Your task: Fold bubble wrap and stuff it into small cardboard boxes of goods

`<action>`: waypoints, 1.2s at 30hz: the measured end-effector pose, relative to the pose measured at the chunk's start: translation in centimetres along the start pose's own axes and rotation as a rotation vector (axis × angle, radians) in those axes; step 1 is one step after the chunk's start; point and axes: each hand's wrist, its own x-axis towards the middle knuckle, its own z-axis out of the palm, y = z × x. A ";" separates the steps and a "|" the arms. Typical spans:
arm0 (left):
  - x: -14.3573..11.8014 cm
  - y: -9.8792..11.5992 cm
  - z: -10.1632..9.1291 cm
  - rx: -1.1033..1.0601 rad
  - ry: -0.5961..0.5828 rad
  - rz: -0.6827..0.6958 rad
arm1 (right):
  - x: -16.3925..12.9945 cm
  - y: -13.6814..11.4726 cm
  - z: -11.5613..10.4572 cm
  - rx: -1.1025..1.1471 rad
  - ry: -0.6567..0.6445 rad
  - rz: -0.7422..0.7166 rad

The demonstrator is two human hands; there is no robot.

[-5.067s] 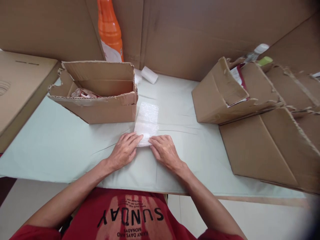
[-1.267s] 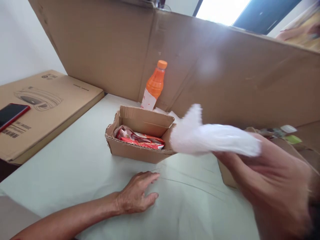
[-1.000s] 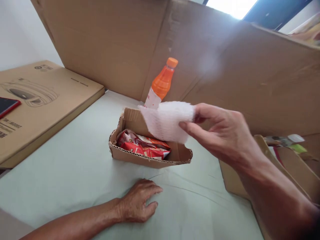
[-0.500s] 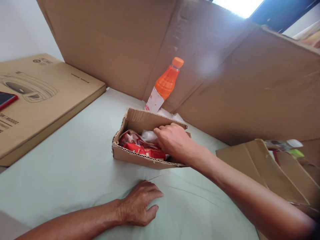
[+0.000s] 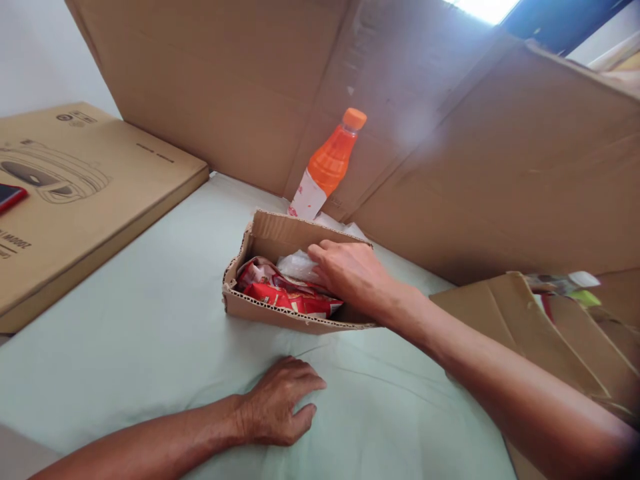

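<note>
A small open-topped cardboard box (image 5: 280,321) stands on the pale green cloth. Inside it lie shiny red packets (image 5: 295,300) and a crumpled clear plastic bag (image 5: 297,265). My right hand (image 5: 350,270) reaches over the box's right end, fingers curled down and closed at the edge of the bag; the fingertips are partly hidden. My left hand (image 5: 285,403) rests on the cloth in front of the box, holding nothing, with thumb and fingers apart. Just behind the box an orange drink bottle (image 5: 327,163) with a white label stands upright.
A large flat carton (image 5: 100,193) lies at the left, with a red-edged phone (image 5: 11,197) on it. Behind everything rises a tall cardboard panel (image 5: 215,87). On the right, another open carton (image 5: 500,313) holds a clear bottle with a white cap (image 5: 583,280).
My right hand has shifted slightly within the box, and more of the plastic bag shows beside its fingers. My left hand stays put. The whole view has tilted a little.
</note>
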 end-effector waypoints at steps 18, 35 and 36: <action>-2.2 3.4 -5.0 -0.056 0.335 0.024 | -8.7 3.7 0.1 0.346 0.569 0.182; -0.6 1.6 -8.2 -0.188 0.807 -0.489 | -14.9 -4.5 15.3 1.122 0.604 0.545; -0.8 2.0 -6.7 -0.214 0.745 -0.467 | -17.4 -4.8 16.1 1.106 0.621 0.601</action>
